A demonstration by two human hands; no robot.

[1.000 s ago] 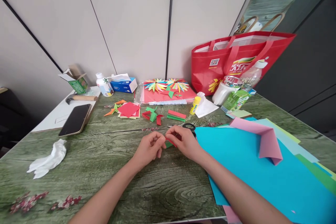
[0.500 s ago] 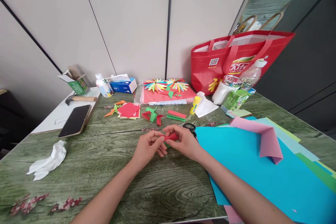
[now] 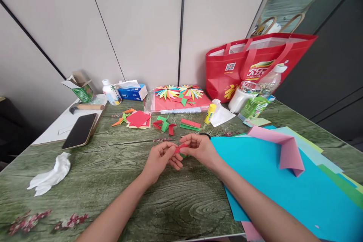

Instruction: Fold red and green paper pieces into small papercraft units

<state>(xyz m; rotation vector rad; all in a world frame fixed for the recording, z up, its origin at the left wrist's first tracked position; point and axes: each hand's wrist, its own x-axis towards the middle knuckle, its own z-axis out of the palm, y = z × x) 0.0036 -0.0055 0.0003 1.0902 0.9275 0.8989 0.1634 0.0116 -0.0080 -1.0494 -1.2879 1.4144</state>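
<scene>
The wood-grain table (image 3: 99, 181) supports the whole work area. A large blue sheet (image 3: 252, 155) covers its right side, and a red bag (image 3: 219, 73) stands at the rear. A pink folded sheet (image 3: 289, 153) lies on the blue sheet. At centre front, the left hand (image 3: 157, 162) pinches one end of the red paper (image 3: 177, 150) between thumb and fingers; the right hand (image 3: 202, 152) grips the opposite end. The red paper is between the hands, already narrow and apparently folded, which indicates a shaped rather than flat piece; the exact crease is hidden by the fingers. Beyond the hands lie red and green strips (image 3: 190, 123) and, to their left, folded red and green pieces (image 3: 165, 125). The smallest visible portion, a green piece (image 3: 183, 155), shows beside the right fingertips; whether it is held cannot be determined.
</scene>
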